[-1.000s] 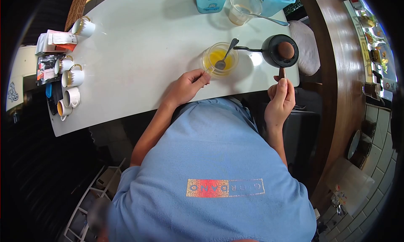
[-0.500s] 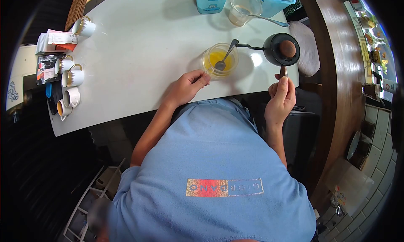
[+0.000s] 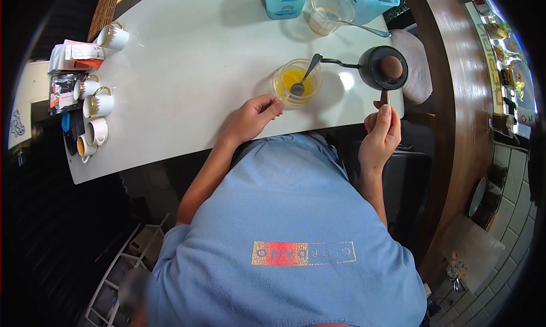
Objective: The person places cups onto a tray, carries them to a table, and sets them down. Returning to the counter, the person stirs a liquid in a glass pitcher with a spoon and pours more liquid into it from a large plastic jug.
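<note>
A clear glass mug (image 3: 315, 83) stands on the table with yellow liquid (image 3: 294, 77) in it. A metal spoon (image 3: 307, 73) leans in the mug, its handle over the rim. My left hand (image 3: 256, 117) is closed on the mug's handle at the near side. My right hand (image 3: 380, 136) grips the handle of a small black gooseneck kettle (image 3: 369, 71) with a brown lid knob. The kettle is held over the table's right edge. Its thin spout reaches left to above the mug's rim, beside the spoon handle. I cannot make out any stream from it.
A clear plastic cup (image 3: 324, 26) with a spoon (image 3: 367, 28) across it stands at the back, between two light-blue containers (image 3: 284, 2). Several white cups (image 3: 98, 105) and packets (image 3: 68, 91) line the white table's (image 3: 182, 71) left end. A wooden ledge (image 3: 455, 128) runs along the right.
The kettle and my right hand have shifted very slightly right. My left hand, the mug and the spoon stay where they were.
</note>
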Motion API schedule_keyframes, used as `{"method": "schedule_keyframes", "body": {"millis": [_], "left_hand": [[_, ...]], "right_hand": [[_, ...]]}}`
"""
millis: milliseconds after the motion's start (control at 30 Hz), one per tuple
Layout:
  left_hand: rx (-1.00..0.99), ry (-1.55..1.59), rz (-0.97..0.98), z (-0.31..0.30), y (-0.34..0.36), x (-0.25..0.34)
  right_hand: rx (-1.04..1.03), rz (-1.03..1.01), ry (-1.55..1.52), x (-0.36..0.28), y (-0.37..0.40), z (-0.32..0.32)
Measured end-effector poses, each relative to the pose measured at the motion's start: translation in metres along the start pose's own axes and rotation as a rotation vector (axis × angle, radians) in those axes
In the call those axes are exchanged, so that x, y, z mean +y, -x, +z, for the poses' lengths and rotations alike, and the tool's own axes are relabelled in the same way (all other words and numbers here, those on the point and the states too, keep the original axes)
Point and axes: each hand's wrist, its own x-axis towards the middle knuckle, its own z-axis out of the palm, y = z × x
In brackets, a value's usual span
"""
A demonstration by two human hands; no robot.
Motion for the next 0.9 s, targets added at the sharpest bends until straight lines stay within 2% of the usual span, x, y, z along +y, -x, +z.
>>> {"method": "schedule_keyframes", "body": {"millis": [900], "left_hand": [[-0.015, 0.029, -0.019, -0.0005, -0.0008, -0.0008]], "right_hand": [[-0.022, 0.0, 0.012, 0.0011, 0.0051, 0.0011]]}}
